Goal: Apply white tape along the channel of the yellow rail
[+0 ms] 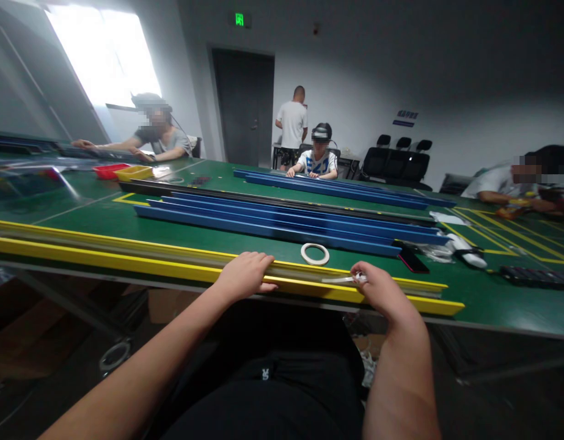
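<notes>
A long yellow channel (pixel 309 289) lies along the near edge of the green table, running nearly across the whole view. My left hand (pixel 245 274) grips its near wall, fingers over the top and thumb on the front face. My right hand (pixel 377 286) is closed in a pinch over the channel's right part. From its fingertips a whitish strip (pixel 337 280), which looks like tape, extends left along the channel; a crumpled white bit shows at the fingers. Just beyond the channel, between my hands, lies a roll of white tape (pixel 304 253).
Blue channels (pixel 263 230) and a black rail (pixel 309 206) lie farther back on the green table (pixel 506 305). A phone (pixel 412 259), white mouse-like object (pixel 467 250), red tray (pixel 108 172) and yellow tray (pixel 137 173) are there. Several people are around the room.
</notes>
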`<state>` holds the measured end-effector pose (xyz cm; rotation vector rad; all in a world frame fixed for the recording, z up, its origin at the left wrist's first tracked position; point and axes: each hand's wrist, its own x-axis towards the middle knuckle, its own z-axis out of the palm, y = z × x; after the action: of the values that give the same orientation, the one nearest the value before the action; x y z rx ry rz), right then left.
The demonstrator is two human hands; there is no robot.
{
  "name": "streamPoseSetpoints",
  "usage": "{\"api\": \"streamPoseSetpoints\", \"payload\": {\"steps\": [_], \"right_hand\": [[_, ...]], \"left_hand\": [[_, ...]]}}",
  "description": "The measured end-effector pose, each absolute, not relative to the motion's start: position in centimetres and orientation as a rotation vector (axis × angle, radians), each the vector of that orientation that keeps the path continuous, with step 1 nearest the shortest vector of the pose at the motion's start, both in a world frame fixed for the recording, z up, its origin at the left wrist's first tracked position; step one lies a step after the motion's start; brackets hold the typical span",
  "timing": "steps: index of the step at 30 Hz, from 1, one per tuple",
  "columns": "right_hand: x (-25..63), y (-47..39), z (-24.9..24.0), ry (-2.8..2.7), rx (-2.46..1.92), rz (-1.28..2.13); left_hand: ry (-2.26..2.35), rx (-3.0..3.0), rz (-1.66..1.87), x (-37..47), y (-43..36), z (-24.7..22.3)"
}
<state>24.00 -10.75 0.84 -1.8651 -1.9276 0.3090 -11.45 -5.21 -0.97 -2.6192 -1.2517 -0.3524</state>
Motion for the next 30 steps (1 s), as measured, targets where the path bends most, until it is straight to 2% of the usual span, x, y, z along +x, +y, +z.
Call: {"api": "streamPoseSetpoints", "payload": {"steps": [30], "right_hand": [[23.71, -10.52, 0.87, -1.934, -1.855, 0.304]], "left_hand": [[-1.256, -2.612, -0.367, -11.50, -5.22, -1.17]]}}
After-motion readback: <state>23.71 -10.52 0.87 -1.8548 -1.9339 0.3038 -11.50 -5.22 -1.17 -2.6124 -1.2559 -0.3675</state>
